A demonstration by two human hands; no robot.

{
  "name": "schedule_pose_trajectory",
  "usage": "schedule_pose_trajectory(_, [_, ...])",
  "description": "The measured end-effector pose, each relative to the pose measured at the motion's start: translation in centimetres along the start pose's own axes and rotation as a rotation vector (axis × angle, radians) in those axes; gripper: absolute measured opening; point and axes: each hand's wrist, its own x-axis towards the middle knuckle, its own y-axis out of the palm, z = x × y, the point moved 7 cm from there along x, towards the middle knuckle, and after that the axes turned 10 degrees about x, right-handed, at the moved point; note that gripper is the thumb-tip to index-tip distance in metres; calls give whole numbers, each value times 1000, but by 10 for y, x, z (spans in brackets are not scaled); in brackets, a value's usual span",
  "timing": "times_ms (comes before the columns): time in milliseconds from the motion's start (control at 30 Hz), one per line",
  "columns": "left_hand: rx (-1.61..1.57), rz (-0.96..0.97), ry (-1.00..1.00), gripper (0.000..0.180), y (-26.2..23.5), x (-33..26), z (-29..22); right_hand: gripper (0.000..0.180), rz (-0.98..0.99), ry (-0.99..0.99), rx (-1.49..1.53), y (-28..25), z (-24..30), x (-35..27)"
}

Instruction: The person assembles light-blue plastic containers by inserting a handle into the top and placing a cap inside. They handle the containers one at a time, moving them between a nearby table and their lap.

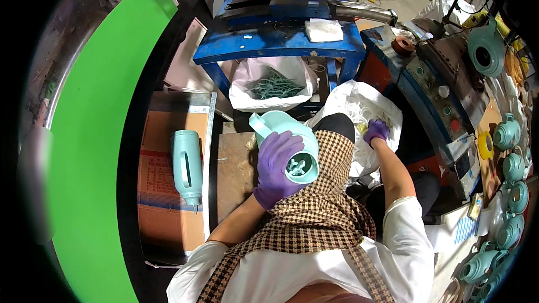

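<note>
our left hand (pixel 276 167) clamps a teal jug (pixel 287 140) on our lap – right hand's (pixel 377 131) fingers curl inside a white bag (pixel 359 101) – the loosely balanced jug might slip.

Your left hand (pixel 276 164) gripped the teal watering can (pixel 289 141) on your lap; your right hand (pixel 376 131) reached into the white bag (pixel 359 106).

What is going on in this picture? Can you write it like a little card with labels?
Place: a workshop seen from above
Left hand: in a purple glove, gripping a mint-green plastic jug on the lap
Right hand: in a purple glove, reaching into a white plastic bag
Nearby: another mint-green jug lying on cardboard, a blue metal table, a row of teal kettles on the right
</note>
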Motion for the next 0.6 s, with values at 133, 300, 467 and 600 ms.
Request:
schedule_pose_trajectory(133, [13,4,-15,67,1,-1,7,27,-56,-220,162,-10,8,4])
schedule_pose_trajectory(300, [4,38,-23,63,4,-2,4,39,128,-167,20,14,-2,3])
schedule_pose_trajectory(467, [31,21,-21,63,2,-7,-1,47,246,57,170,24,-8,6])
schedule_pose_trajectory(600, [10,-26,-39,71,1,-9,7,69,93,-38,301,-9,-6,8])
